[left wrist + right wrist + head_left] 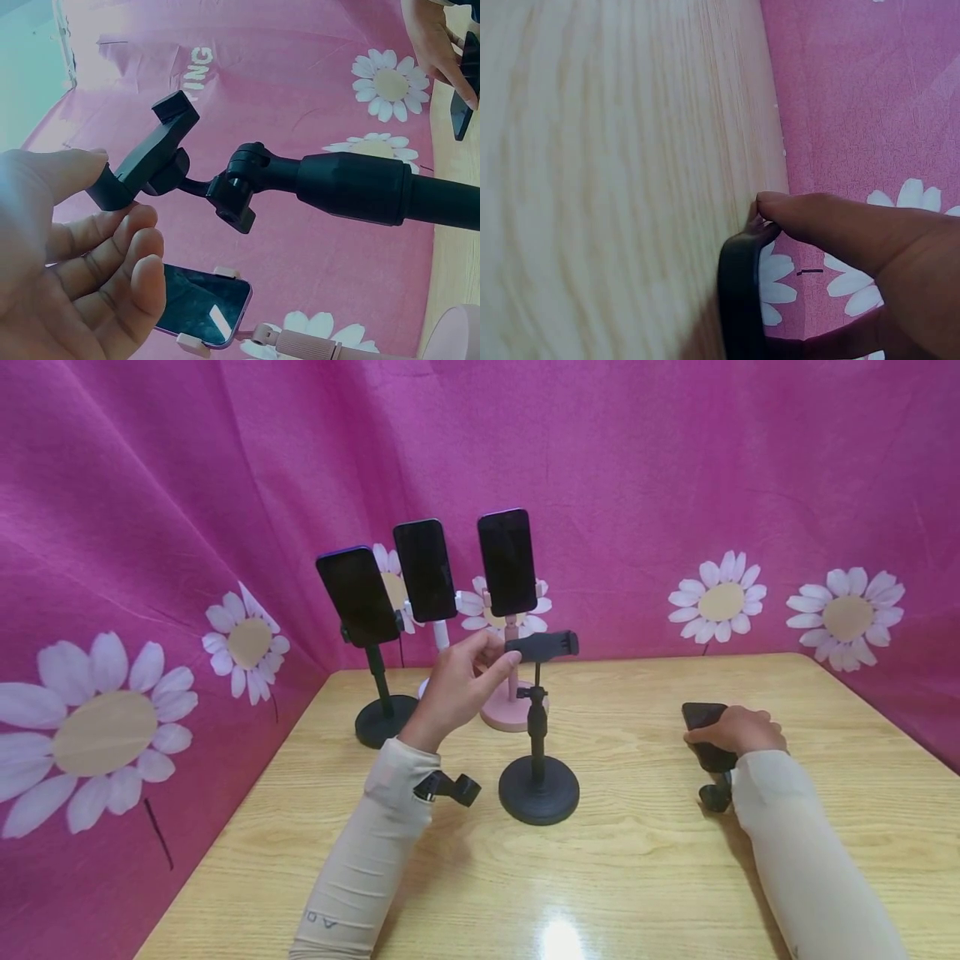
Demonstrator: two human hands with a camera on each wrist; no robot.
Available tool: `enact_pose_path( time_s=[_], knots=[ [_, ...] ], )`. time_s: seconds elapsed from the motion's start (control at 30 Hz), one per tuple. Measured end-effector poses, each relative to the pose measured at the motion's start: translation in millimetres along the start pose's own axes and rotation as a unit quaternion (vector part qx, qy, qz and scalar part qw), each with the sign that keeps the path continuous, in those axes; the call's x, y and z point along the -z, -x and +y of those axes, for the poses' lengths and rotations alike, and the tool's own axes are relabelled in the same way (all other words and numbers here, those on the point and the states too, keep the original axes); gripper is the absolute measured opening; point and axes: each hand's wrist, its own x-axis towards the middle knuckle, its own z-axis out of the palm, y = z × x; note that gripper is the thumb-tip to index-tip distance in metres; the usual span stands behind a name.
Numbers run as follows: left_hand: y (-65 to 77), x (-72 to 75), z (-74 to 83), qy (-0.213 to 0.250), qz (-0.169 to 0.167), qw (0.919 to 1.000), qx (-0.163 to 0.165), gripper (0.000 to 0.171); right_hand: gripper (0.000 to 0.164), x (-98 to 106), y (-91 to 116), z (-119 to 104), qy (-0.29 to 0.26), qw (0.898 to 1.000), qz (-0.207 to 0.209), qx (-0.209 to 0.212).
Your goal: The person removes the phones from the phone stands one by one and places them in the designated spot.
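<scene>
A black phone stand (pixel 538 789) with a round base stands upright near the middle of the table. My left hand (pixel 461 681) pinches one end of its phone clamp (pixel 142 161) between thumb and fingers; no phone sits in this clamp. Over at the right, my right hand (pixel 750 731) grips a black phone (pixel 705 717) by its edges, thumb on the near side. In the right wrist view the phone (pixel 740 292) shows edge-on, close over the wooden surface, with the thumb at its corner. Part of the phone is hidden under the hand.
Behind the left hand stand three loaded holders: a black stand (pixel 378 681) with a phone (pixel 358 596), a white stand (pixel 441 635) with a phone (pixel 426 570), and a pink stand (pixel 506 714) with a phone (pixel 507 562). A pink flowered cloth (pixel 600 485) hangs behind the wooden table (pixel 637 860).
</scene>
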Motion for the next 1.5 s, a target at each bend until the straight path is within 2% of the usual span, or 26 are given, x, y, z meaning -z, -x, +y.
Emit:
enact_pose_path(
  time_s=[0.37,0.83,1.3,1.5],
  knots=[
    [-1.0,2.2,-0.5,0.036,-0.034,0.9985,0.021,0.016,0.095,2,0,0,-0.004,1.000,0.002,0.004],
    [-2.5,2.2,-1.9,0.049,-0.043,0.9975,0.026,0.019,0.095,1,1,1,0.013,1.000,0.007,0.004],
    [-1.9,1.1,-1.3,0.036,-0.031,0.9986,0.022,0.019,0.095,-1,0,2,0.010,1.000,0.008,0.001],
    [-0.9,12.2,-1.1,0.024,-0.020,0.9979,0.056,0.018,0.097,-1,1,1,0.008,1.000,0.011,0.000]
  ],
)
